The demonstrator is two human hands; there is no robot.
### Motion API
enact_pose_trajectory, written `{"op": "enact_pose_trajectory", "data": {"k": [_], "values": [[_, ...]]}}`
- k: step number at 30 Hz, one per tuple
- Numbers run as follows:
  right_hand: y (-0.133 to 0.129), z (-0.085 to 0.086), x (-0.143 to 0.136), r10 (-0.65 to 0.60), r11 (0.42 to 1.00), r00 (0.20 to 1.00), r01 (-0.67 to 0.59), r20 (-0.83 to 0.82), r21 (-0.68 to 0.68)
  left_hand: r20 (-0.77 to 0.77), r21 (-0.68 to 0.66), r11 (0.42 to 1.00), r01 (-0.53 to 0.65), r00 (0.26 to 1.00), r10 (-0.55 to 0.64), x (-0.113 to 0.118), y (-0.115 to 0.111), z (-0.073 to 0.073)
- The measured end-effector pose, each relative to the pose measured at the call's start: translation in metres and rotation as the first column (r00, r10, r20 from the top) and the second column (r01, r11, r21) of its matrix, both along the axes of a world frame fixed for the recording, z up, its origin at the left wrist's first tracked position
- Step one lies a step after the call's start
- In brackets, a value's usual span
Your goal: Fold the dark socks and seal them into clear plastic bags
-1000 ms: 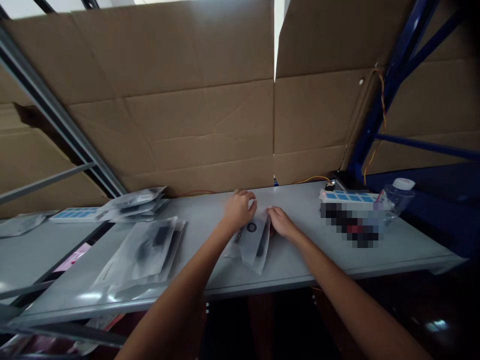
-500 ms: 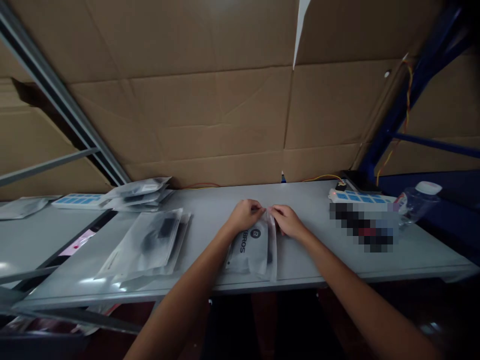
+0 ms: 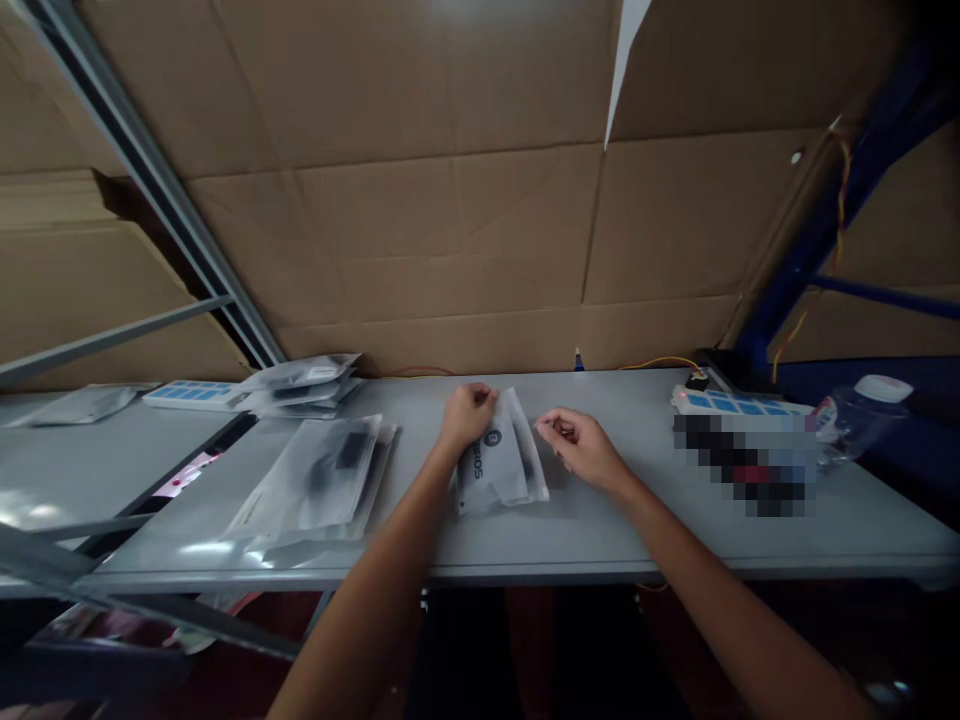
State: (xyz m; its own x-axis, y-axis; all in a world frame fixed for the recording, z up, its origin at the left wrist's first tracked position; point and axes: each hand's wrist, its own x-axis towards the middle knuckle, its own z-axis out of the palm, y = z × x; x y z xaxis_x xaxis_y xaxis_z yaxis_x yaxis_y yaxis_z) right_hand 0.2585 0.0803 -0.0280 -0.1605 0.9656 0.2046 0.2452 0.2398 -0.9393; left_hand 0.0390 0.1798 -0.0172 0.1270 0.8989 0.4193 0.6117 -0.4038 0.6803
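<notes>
Cardboard (image 3: 390,230) spans the upper frame. On the grey table (image 3: 615,535), centre, the left hand (image 3: 466,413) pinches a bag (image 3: 499,475); the right hand (image 3: 589,447) curls, hold unclear.

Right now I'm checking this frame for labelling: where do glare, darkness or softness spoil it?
Head view: white glare on the table, front left; same view, darkness at lower right; same view, a mosaic patch hides detail beside the bottle, and the bag at the left hand looks soft.
</notes>
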Motion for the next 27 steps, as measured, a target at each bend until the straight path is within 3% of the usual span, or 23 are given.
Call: {"op": "enact_pose_trajectory", "data": {"k": [4,7,16,19,23,27], "values": [[0.01,-0.008,0.001,-0.082,0.996,0.996,0.08,-0.036,-0.038,-0.013,0.01,0.997,0.079,0.997,-0.079,0.027,-0.014,-0.004],[0.011,-0.014,0.004,-0.144,0.985,0.987,0.137,-0.069,-0.105,-0.006,0.026,0.996,0.085,0.996,-0.085,0.033,-0.019,-0.003],[0.003,-0.006,0.012,-0.079,0.951,0.975,0.01,-0.209,-0.309,0.04,0.025,0.998,-0.06,0.997,0.059,0.026,-0.013,-0.005],[0.001,-0.002,0.007,-0.043,0.953,0.976,-0.024,-0.212,-0.303,0.053,0.03,0.996,-0.086,0.995,0.084,0.026,-0.014,-0.006],[0.001,-0.001,-0.002,-0.004,0.983,0.998,-0.007,-0.057,-0.182,0.049,0.061,0.997,-0.04,0.998,0.037,0.032,-0.022,-0.003],[0.001,-0.002,-0.007,0.122,0.98,0.993,-0.119,0.009,-0.162,0.02,0.077,0.997,0.007,1.0,-0.009,0.043,-0.03,-0.004]]}}
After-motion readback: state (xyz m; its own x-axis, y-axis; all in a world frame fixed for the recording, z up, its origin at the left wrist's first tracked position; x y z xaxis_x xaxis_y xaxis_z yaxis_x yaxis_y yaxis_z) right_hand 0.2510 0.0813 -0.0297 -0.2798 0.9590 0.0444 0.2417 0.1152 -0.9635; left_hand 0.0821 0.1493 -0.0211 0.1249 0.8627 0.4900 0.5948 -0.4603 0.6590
